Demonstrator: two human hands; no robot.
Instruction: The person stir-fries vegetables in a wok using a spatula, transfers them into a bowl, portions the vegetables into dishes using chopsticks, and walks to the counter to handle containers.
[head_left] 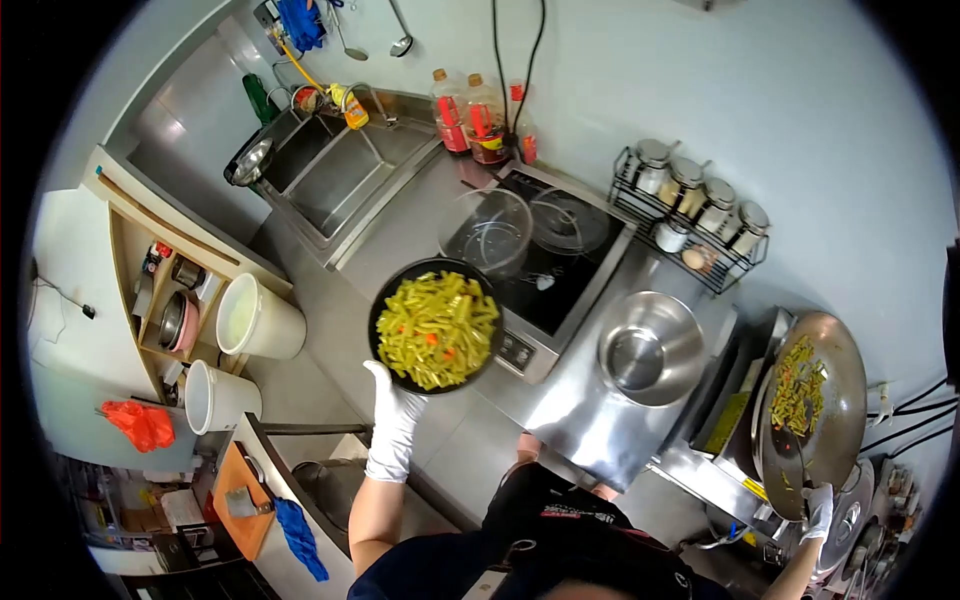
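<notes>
Left hand, white glove: thumb along the rim of black bowl, other fingers hidden beneath, extent of opening unclear; bowl held. Bowl round, mouth up, just beyond the thumb. Right hand, gloved, fingers curled on a handle at the near edge of wok; cannot tell whether wok's or utensil's. Wok tilted, mouth turned toward the left hand.

Beyond left fingers: steel counter, with cooktop ahead and rightward, sink farther ahead and leftward. Pale wall behind.

Bowl heaped with green cut pieces, few orange bits; similar pieces in wok, ahead of right fingers. Steel pot between the hands.
</notes>
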